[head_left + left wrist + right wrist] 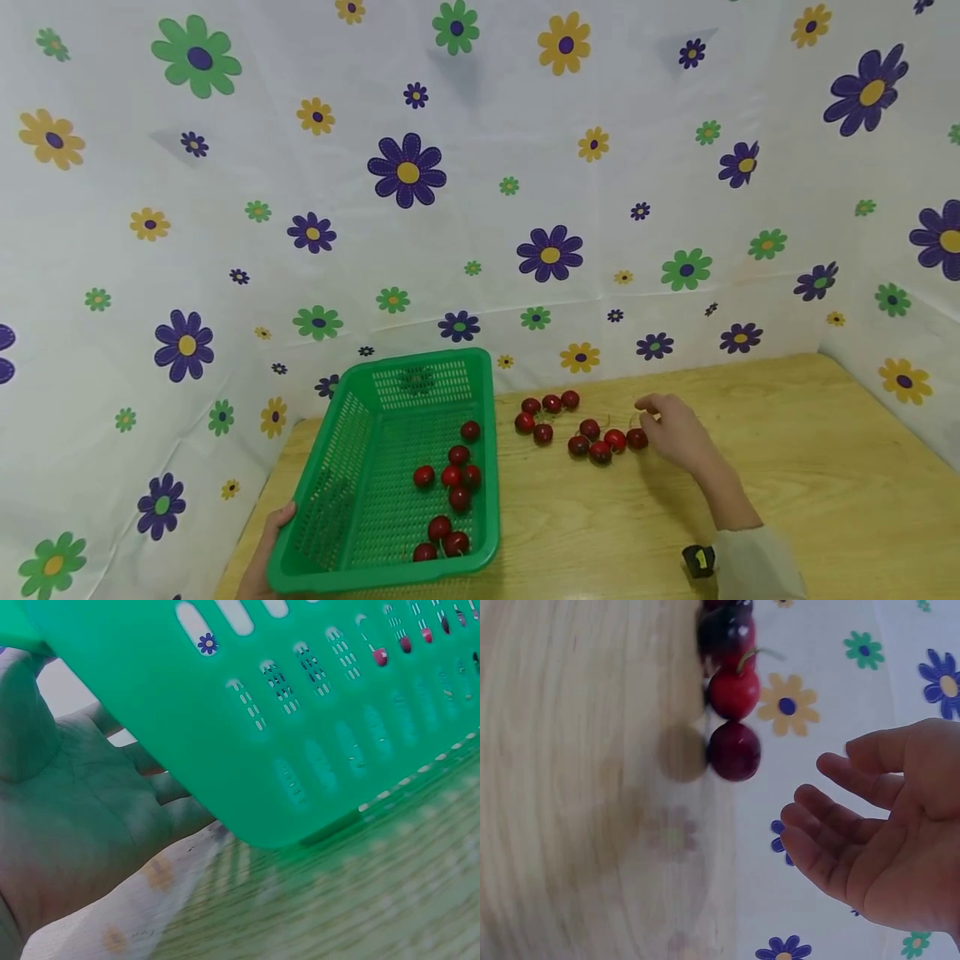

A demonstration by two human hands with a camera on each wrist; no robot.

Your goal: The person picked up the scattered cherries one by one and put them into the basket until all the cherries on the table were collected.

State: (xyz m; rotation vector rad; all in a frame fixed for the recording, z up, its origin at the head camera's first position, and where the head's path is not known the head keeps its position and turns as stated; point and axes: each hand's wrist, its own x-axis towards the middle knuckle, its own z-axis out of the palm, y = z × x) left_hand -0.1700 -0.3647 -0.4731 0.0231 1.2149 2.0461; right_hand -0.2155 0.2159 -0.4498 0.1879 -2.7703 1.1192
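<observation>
In the head view a green plastic basket [491, 467] stands at the left, with several dark red cherries [452, 476] inside, mostly along its right side. My left hand [264, 550] rests against the basket's left outer side; in the left wrist view, the palm [75, 795] shows and the fingers pass partly behind the basket wall. On the table, my right hand [678, 435] hovers at the right end of a cluster of cherries [601, 452], close to the end cherry [637, 438]. Its fingers are loosely bent, with nothing between them in the right wrist view.
A second group of cherries [543, 433] lies between the basket and the nearer cluster, towards the back. Flower-printed white sheeting [480, 225] rises behind the wooden table [810, 467] and along both sides. A dark strap piece [699, 561] sits by the right sleeve [753, 562].
</observation>
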